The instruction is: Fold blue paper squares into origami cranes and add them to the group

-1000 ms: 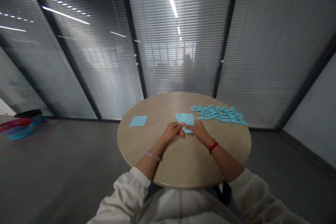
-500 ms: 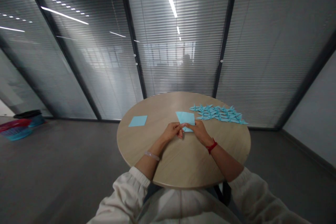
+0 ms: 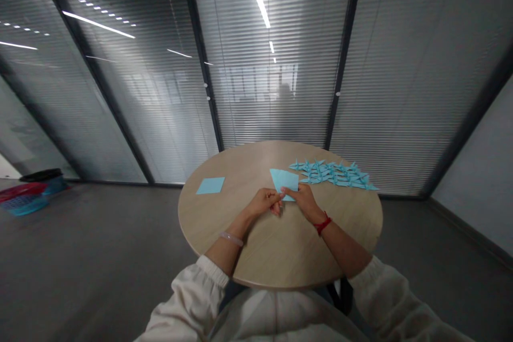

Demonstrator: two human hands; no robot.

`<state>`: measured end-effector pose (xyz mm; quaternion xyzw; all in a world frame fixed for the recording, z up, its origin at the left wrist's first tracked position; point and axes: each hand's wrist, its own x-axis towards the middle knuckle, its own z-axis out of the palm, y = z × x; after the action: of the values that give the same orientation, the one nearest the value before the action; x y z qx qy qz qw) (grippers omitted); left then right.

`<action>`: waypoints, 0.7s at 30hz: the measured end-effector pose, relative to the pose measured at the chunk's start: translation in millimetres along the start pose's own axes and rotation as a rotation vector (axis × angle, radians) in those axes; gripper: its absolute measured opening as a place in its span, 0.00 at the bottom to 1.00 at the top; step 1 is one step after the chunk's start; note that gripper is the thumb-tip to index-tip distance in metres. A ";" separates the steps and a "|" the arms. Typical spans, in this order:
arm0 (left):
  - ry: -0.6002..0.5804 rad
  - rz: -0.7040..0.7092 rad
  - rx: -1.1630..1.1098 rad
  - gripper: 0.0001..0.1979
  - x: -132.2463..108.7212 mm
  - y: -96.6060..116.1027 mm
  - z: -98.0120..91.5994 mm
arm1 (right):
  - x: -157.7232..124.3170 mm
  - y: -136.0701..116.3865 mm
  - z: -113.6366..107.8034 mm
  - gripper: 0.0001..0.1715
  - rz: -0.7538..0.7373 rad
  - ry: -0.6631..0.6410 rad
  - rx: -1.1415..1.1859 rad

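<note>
A light blue sheet of origami paper (image 3: 285, 179) is held just above the middle of the round table. My left hand (image 3: 265, 201) pinches its near left edge, fingers curled in. From the other side my right hand (image 3: 306, 200) grips the sheet, thumb on top and fingers behind it. The two thumbs nearly meet at the near part of the sheet. Fine creases are too small to make out. Several folded blue paper cranes (image 3: 334, 173) lie in rows at the far right, close beyond my right hand.
Flat blue paper (image 3: 210, 185) lies on the left of the wooden table (image 3: 280, 246). Glass panels with blinds (image 3: 276, 112) stand behind the table. On the floor at far left are a red and blue basket (image 3: 24, 197) and a dark-rimmed blue bin (image 3: 48, 180).
The held sheet has shifted very slightly to the right and tilted a little. Both hands keep their grip; the cranes and the flat paper have not moved.
</note>
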<state>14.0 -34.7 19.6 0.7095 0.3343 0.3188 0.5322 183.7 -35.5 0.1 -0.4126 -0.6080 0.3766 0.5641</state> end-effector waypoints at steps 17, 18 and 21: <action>0.035 0.019 -0.033 0.27 0.5 -1.0 -0.6 | 0.5 0.8 -0.8 0.24 0.056 0.035 0.102; 0.088 0.040 -0.053 0.26 2.0 -2.0 -1.4 | 0.5 2.6 -0.7 0.24 0.061 0.033 0.111; 0.235 0.100 -0.121 0.27 6.4 -3.6 -4.2 | 0.8 8.7 0.4 0.26 0.090 -0.009 0.089</action>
<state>13.8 -26.4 17.7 0.6497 0.3389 0.4454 0.5145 184.0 -31.5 -7.6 -0.4125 -0.5740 0.4300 0.5618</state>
